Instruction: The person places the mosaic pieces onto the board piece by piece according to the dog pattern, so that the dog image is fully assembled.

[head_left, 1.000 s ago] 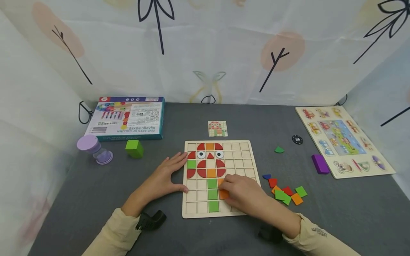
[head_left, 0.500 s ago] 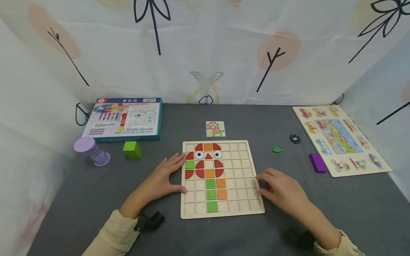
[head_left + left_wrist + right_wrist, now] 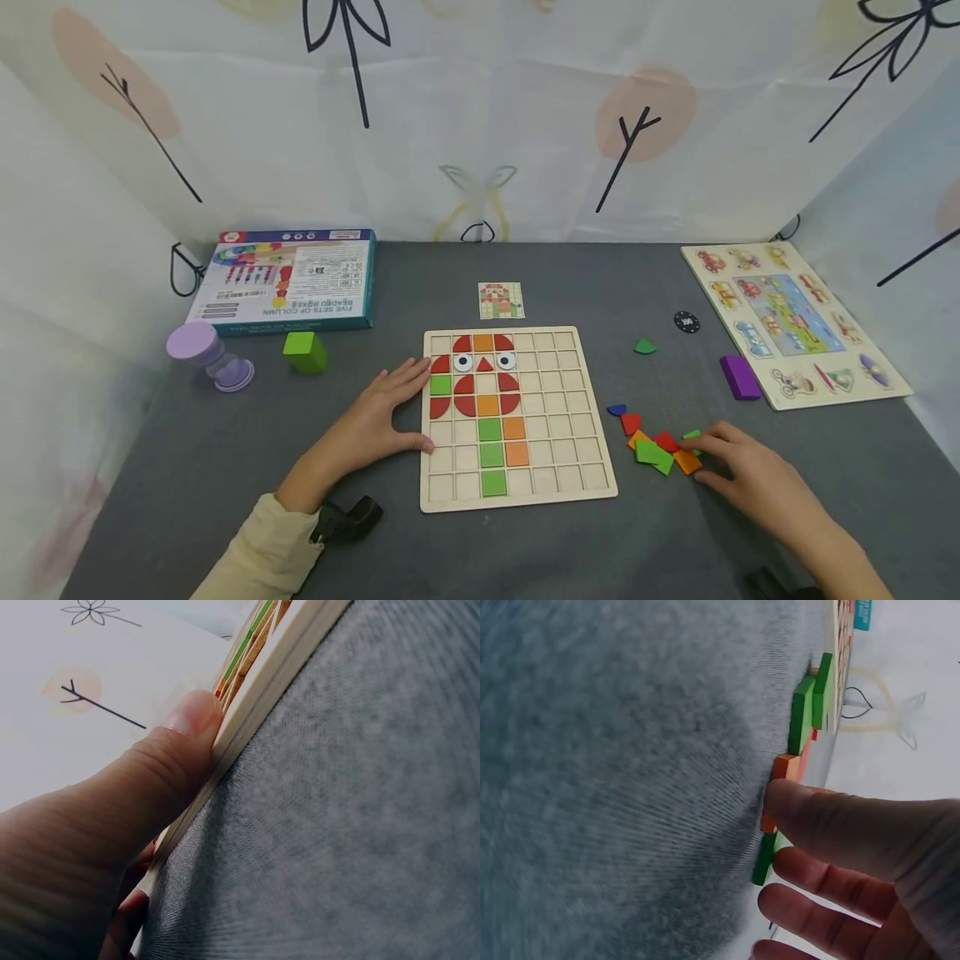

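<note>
A wooden grid board (image 3: 553, 406) lies on the dark table, with red, orange and green tiles and two eye tiles in its left part. My left hand (image 3: 375, 425) rests at the board's left edge, thumb and fingers spread; its thumb (image 3: 184, 742) presses the wooden side in the left wrist view. My right hand (image 3: 768, 479) is at the right end of a loose heap of tiles. Its thumb tip touches an orange square tile (image 3: 785, 766), while the fingers reach over a green tile (image 3: 691, 434), partly hiding it.
A small pattern card (image 3: 501, 301) lies behind the board. To the left are a box (image 3: 292, 283), a green cube (image 3: 305, 352) and a purple sand timer (image 3: 213, 357). At the right lie a purple block (image 3: 740, 378), a black disc (image 3: 686, 322) and a picture puzzle (image 3: 851, 367).
My right hand has moved right, from an orange tile in the board to the loose tiles, and now lies at their far right end. My left hand has stayed at the board's edge.
</note>
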Tool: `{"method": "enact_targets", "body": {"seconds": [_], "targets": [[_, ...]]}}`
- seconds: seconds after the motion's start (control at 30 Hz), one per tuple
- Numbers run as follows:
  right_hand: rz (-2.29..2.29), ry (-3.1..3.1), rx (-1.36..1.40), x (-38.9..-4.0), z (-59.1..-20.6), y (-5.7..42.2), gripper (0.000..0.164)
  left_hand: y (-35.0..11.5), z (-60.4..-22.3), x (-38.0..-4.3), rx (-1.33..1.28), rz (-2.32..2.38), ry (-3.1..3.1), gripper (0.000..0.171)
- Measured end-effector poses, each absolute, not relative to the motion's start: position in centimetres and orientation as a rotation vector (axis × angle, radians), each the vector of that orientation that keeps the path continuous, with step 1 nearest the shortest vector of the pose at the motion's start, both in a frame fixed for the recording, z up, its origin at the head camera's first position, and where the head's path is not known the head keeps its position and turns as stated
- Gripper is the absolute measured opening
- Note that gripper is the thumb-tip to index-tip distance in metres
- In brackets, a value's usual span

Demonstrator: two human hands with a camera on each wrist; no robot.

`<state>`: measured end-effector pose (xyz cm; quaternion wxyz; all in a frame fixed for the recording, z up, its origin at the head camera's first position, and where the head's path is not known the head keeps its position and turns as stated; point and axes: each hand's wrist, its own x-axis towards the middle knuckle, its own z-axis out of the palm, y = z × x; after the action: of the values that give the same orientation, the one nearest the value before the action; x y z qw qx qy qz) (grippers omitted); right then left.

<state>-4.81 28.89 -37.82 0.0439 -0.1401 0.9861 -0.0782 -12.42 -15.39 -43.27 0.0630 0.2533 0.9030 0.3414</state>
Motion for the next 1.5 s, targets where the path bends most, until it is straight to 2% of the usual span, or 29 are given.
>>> {"method": "enact_targets", "body": {"seconds": [0.43, 0.63, 0.83, 1.0, 1.5], "targets": [[-0.121, 2.982, -0.422, -4.9, -36.8, 27.7, 0.026, -15.4, -43.3, -12.4, 0.740, 1.011, 2.718, 0.098], [-0.253, 2.999, -0.588, -5.1, -35.8, 24.0, 0.026, -15.4, -43.2, -12.4, 0.753, 1.032, 2.721, 0.099], [-0.351, 2.995, -0.866, -5.7, -37.0, 18.5, 0.025, -15.5, -43.1, -12.4, 0.754, 1.035, 2.714, 0.099], [-0.327, 2.878, -0.980, -5.9, -37.5, 14.6, 0.025, -15.5, -43.1, -12.3, 0.759, 1.029, 2.722, 0.099], [-0.212, 2.844, -1.104, -5.9, -38.2, 12.2, 0.025, -15.4, -42.9, -12.4, 0.750, 1.021, 2.715, 0.099]]}}
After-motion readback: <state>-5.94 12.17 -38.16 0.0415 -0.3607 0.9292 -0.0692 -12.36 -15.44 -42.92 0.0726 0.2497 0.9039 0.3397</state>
